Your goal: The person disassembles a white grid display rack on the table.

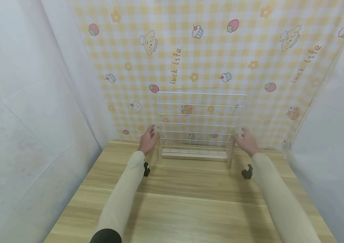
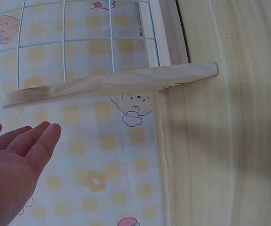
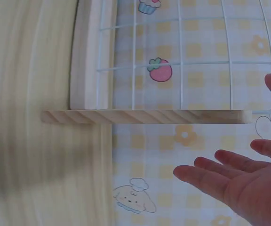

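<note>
A white wire grid rack with a wooden base bar (image 1: 194, 156) and two wooden side legs stands at the back of the table. My left hand (image 1: 148, 140) is just outside the left leg (image 2: 112, 82), its fingers fairly straight and a gap showing between them and the wood in the left wrist view. On the other side, my right hand (image 1: 247, 141) is held beside the right leg (image 3: 145, 117). Its fingers (image 3: 203, 181) are extended below that leg in the right wrist view, with the thumb toward the wire grid (image 3: 181, 87). Neither palm holds anything.
Close behind the rack hangs a yellow checked cloth (image 1: 211, 57) printed with cartoon figures, strawberries and cupcakes. White sheets (image 1: 23, 101) close off the left and right sides. The light wooden tabletop (image 1: 190, 209) stretches toward me from the rack.
</note>
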`<state>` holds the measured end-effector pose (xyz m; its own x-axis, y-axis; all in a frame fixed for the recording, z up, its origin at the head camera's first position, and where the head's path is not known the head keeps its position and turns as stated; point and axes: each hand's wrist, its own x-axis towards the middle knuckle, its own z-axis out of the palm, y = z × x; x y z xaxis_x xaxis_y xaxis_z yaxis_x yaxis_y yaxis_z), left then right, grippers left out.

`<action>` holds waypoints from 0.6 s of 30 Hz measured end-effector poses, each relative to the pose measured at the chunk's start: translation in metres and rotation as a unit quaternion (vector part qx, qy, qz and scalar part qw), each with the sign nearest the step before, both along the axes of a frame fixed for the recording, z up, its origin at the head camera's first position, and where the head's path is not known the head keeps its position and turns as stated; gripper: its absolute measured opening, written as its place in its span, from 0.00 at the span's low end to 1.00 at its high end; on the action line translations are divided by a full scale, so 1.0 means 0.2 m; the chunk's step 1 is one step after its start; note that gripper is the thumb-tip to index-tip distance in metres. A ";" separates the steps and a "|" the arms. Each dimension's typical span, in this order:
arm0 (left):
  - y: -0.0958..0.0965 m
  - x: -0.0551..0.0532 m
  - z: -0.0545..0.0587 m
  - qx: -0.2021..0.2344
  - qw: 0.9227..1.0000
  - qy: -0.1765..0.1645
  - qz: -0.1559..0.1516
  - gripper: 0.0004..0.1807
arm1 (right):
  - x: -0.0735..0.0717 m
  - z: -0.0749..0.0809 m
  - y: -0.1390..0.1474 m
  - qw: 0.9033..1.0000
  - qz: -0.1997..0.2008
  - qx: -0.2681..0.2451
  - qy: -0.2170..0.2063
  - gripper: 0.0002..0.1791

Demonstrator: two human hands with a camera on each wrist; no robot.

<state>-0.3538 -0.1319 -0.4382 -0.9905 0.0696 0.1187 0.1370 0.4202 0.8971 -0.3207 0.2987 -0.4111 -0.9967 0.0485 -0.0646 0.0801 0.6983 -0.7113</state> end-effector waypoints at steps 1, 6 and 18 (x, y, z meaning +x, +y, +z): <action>0.01 -0.01 0.01 -0.004 1.000 0.001 0.000 0.34 | -0.01 0.02 -0.01 1.000 0.003 -0.001 0.001 0.51; 0.03 -0.05 0.02 -0.030 0.999 0.004 -0.014 0.34 | -0.03 0.05 -0.04 1.000 0.018 -0.008 0.007 0.54; 0.05 -0.04 -0.01 -0.035 0.999 0.012 -0.015 0.32 | -0.03 -0.01 -0.07 0.999 0.024 0.005 0.028 0.46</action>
